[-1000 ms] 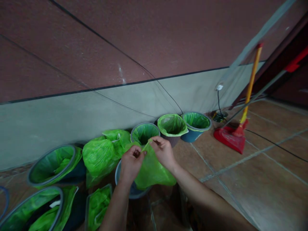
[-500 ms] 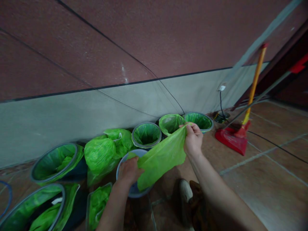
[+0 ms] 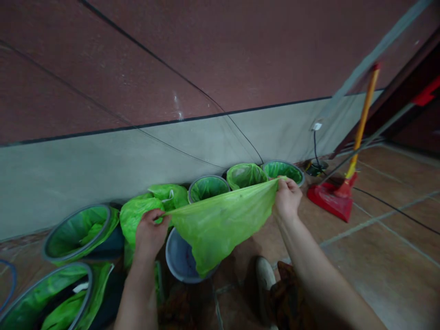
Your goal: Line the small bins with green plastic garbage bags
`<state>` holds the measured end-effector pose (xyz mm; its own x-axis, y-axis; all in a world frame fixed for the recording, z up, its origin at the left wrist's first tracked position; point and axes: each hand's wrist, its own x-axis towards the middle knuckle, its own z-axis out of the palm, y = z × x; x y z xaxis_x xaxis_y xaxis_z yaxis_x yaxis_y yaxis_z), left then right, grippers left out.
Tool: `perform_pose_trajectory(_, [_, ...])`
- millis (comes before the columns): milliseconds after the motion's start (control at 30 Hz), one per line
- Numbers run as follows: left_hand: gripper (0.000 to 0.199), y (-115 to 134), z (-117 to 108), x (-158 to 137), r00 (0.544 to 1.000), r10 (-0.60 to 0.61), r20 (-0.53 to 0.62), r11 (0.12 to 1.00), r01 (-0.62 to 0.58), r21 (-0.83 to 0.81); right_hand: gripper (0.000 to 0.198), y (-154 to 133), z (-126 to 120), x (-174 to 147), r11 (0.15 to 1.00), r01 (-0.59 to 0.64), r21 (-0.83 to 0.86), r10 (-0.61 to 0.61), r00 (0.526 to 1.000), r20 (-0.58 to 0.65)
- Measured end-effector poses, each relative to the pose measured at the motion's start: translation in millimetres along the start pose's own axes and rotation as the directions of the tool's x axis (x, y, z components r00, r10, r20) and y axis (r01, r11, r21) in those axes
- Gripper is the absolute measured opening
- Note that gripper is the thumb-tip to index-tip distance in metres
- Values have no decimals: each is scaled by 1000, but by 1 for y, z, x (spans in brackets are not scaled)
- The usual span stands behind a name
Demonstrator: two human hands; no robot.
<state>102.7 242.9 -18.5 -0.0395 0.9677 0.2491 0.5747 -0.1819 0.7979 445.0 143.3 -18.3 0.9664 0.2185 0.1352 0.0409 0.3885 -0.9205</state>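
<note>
Two hands (image 3: pixel 150 231) (image 3: pixel 287 200) stretch a thin, crinkled green bag (image 3: pixel 220 220) taut.

Both bare forearms reach forward and spread wide apart. The left hand (image 3: pixel 150 232) sits lower, knuckles up, fingers curled closed in a pinch. The right hand (image 3: pixel 287 200) is raised higher and farther out, fingers likewise clenched tight.
</note>
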Motion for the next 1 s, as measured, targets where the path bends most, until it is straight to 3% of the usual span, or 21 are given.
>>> perform_pose_trajectory(67, [21,5,-1,2,994,-101,-35,965,90,-246,20,4,-1,2,1000,-26,12,25,1000,17])
perform_pose_trajectory(200, [26,17,-4,3,969,-244,-36,755,167,-634,16,13,-4,7,999,-46,-13,46,999,16])
perform_pose_trajectory(300, [33,23,-4,3,952,-298,-68,660,154,-735,18,12,0,1,997,-72,-32,72,997,7])
perform_pose_trajectory(400, [35,31,2,-3,973,-215,-81,676,88,-732,30,2,10,-21,984,-166,-57,173,970,169])
perform_pose_trajectory(500, [36,42,18,-19,999,-49,0,785,38,-618,44,-9,22,-57,979,-163,-126,203,860,469])
perform_pose_trajectory(600, [40,52,36,-37,985,98,145,876,-16,-481,44,-14,30,-92,982,-56,-181,172,659,732])
perform_pose_trajectory(667, [43,56,45,-47,955,181,235,904,-67,-423,58,-13,34,-109,973,15,-231,189,524,830])
perform_pose_trajectory(733, [49,57,50,-53,921,248,300,912,-117,-394,61,-9,37,-121,965,60,-254,202,448,871])
perform_pose_trajectory(833, [62,56,53,-56,898,299,322,921,-184,-344,41,1,41,-128,975,37,-220,182,441,879])
perform_pose_trajectory(1000, [94,53,52,-56,880,311,358,933,-211,-293,22,6,45,-125,976,-30,-214,199,513,835])
